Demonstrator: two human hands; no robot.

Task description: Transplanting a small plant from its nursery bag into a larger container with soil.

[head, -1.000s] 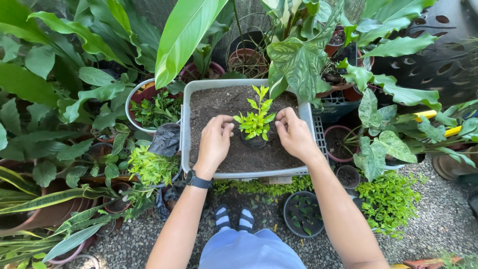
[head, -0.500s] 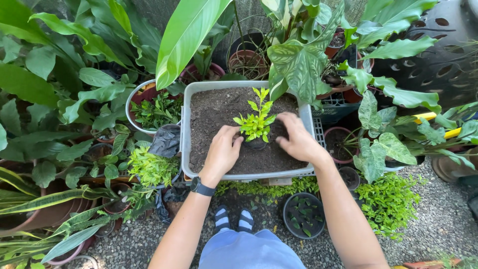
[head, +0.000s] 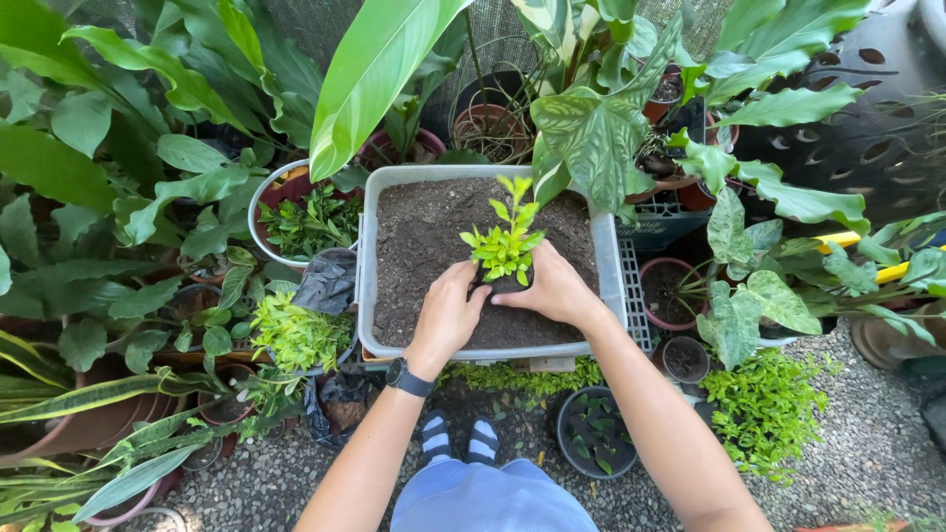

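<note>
Head view. One grey plastic tub (head: 367, 258), rectangular and filled with dark soil (head: 426, 246), sits among potted plants on a gravel floor (head: 847, 463). One small seedling (head: 506, 243) with bright yellow-green leaves stands upright in the near-centre part of the soil, inside one small black pot (head: 508, 284) of which only a dark sliver shows between the hands.

Two hands are in view. The left hand (head: 449, 313) cups the left side of the pot, fingers (head: 471, 281) curled and pressed together against it. One dark watch (head: 407, 377) sits on this wrist. The right hand (head: 552, 289) cups the right side, fingers pressed together and wrapped toward the pot. Both hands rest on the soil surface.

Just left of the tub: one white-rimmed round pot (head: 258, 205) holding a dark green plant, and one black bag (head: 325, 283). Near the front right corner: one round black pot (head: 591, 432) with small leaves. One large green leaf (head: 379, 69) hangs above the tub's far left corner. Two striped socks (head: 458, 438) show below.
</note>
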